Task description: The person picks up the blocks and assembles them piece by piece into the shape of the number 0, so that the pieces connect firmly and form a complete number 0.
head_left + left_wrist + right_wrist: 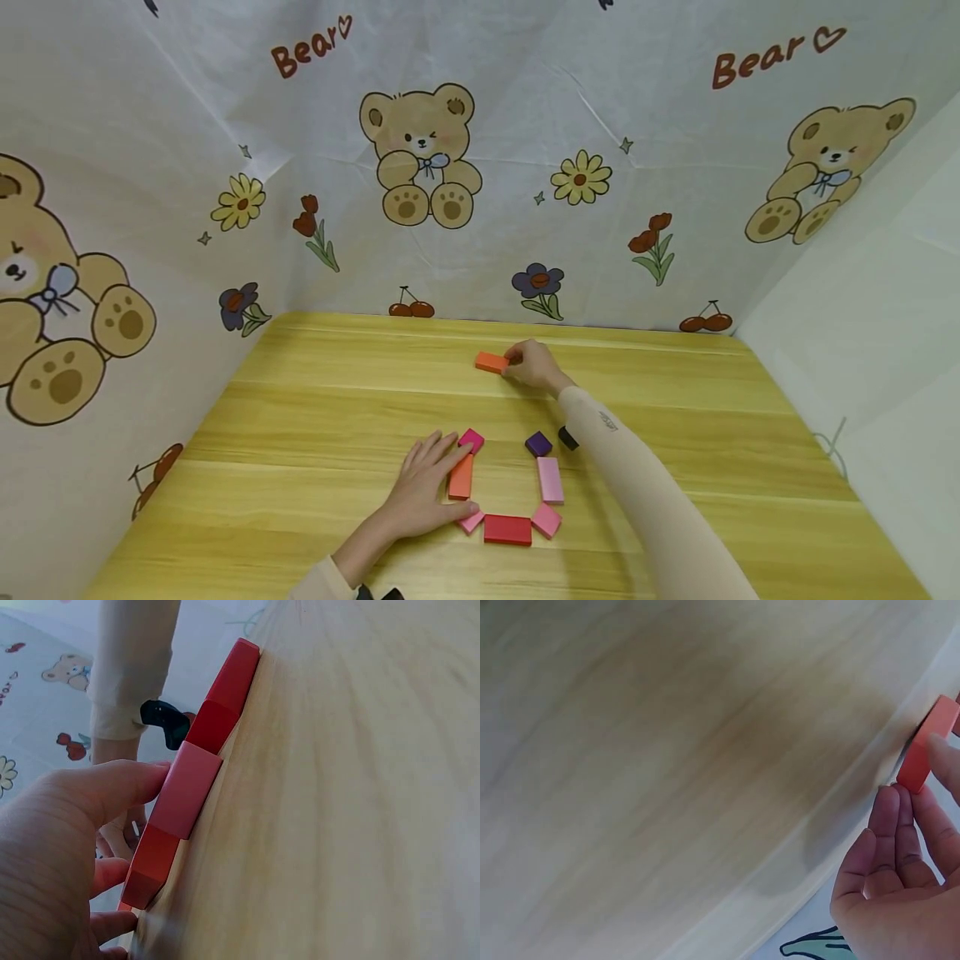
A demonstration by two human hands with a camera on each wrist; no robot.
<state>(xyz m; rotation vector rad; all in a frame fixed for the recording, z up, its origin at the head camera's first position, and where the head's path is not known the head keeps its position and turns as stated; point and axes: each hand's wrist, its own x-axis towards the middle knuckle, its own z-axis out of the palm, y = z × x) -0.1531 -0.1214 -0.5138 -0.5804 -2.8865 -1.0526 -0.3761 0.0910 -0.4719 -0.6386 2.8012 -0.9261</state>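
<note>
At the back of the table, my right hand [534,365] pinches one end of an orange rectangular block [491,362]; the right wrist view shows thumb and fingertips on this block [928,750]. My left hand [423,492] lies at the left side of a U of blocks, fingers spread. Its fingers reach a magenta block [472,439] and another orange block [461,479], and its thumb is on a pink block [471,523] that it partly covers. A red block [507,530], a second pink block [547,521], a light pink block [551,481] and a purple block [538,444] continue the U.
Wooden table boards [337,433] surround the blocks. A bear-patterned cloth [510,125] hangs behind the table's back edge. A black wrist device [568,437] shows beside the right forearm. A pale cable [834,446] lies near the right edge.
</note>
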